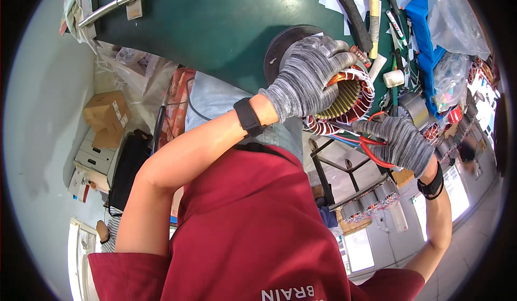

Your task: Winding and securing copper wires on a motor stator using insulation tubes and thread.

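A motor stator (pixel 353 99) with copper windings and white lacing leans at the near edge of the green table, its bore tilted toward me. My left hand (pixel 308 77), in a grey knit glove, is closed over its upper left rim. In my right hand (pixel 405 142), gloved alike, is a pair of red-handled scissors (pixel 372 151), with my fingers closed around the handles. The scissors' dark blades point left to the stator's lower rim, close to the lacing; their tips are hard to make out. Red and blue lead wires hang by that rim.
Behind my left hand lies a dark round disc (pixel 273 53) on the green table (pixel 204 21). To the right are a white-headed mallet (pixel 393 78), a marker (pixel 396 27), rods, a blue bin (pixel 421 37) and a metal cylinder (pixel 414 109). A cardboard box (pixel 107 115) stands at left; another person's arm shows below it.
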Demonstrator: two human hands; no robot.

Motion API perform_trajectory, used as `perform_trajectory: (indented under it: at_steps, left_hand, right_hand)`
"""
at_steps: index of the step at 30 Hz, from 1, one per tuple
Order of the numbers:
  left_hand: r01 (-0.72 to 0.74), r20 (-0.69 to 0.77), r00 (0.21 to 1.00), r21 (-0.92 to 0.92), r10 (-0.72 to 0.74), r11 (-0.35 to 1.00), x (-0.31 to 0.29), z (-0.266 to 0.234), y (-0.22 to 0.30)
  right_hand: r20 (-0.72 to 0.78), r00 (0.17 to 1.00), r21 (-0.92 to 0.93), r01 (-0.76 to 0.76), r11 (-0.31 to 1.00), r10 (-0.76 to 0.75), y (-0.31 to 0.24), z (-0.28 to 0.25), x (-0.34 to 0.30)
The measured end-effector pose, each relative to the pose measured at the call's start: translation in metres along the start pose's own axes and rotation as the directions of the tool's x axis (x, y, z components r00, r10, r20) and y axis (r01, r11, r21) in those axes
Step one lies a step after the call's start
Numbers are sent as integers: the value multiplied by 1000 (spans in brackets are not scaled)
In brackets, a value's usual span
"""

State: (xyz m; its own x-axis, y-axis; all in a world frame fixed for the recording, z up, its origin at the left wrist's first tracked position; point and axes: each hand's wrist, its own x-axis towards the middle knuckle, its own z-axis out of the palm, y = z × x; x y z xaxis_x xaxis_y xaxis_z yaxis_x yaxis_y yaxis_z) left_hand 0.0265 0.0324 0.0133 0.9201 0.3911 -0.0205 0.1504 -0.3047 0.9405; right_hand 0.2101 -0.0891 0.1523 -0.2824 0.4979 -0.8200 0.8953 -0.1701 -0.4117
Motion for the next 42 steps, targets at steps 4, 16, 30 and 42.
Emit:
perform_trajectory:
  at_steps: [4, 16, 30, 42]
  left_hand:
    - [-12, -20, 1000, -27, 11, 1000, 0, -1, 0]
    - [-38, -41, 998, -25, 37, 999, 0, 0, -3]
    - [-104, -143, 984, 1, 103, 995, -3, 4, -8]
    - [-136, -160, 977, 45, 141, 990, -9, 8, -5]
  right_hand:
    - [54, 999, -63, -3, 998, 6, 2, -4, 1]
    - [-69, 995, 118, 81, 990, -73, 12, 7, 5]
    - [-16, 997, 201, 78, 977, -76, 10, 0, 9]
    - [-533, 790, 594, 94, 799, 303, -27, 87, -48]
